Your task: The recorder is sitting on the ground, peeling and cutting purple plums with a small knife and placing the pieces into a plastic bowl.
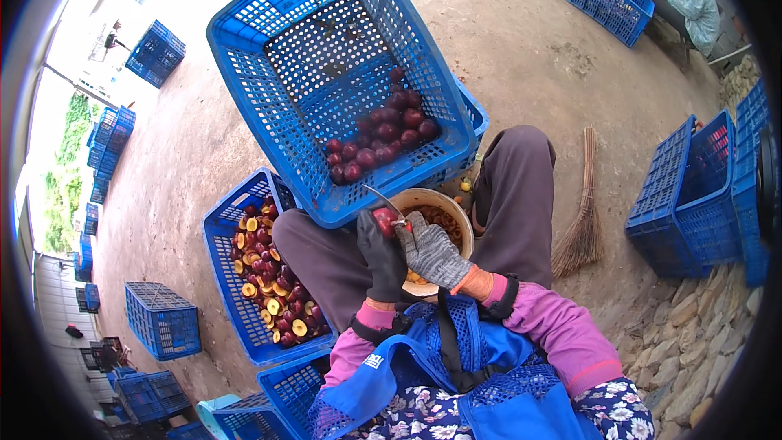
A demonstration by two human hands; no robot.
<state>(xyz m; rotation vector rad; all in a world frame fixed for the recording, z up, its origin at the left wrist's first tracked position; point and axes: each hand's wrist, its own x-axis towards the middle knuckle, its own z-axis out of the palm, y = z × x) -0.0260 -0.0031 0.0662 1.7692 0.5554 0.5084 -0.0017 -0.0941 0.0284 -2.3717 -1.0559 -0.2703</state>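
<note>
In a black glove, my left hand (380, 259) is closed round a dark red plum (384, 222). My right hand (434, 253), in a grey knit glove, grips a small knife (381, 198) whose blade lies against the plum. Below my hands, between my knees, stands a pale bucket (462, 224) with brownish pits or scraps inside. A tilted blue crate (244, 81) in front of me holds whole plums (389, 132) in its near right corner. To my left, another blue crate (220, 248) is filled with halved plums (273, 277) showing yellow flesh.
A straw broom (580, 228) lies at my right. Stacked blue crates (692, 195) stand at the far right beside a stone edge (692, 342). More crates (161, 322) line the left side. A person (696, 12) sits near a crate (609, 0) at the upper right.
</note>
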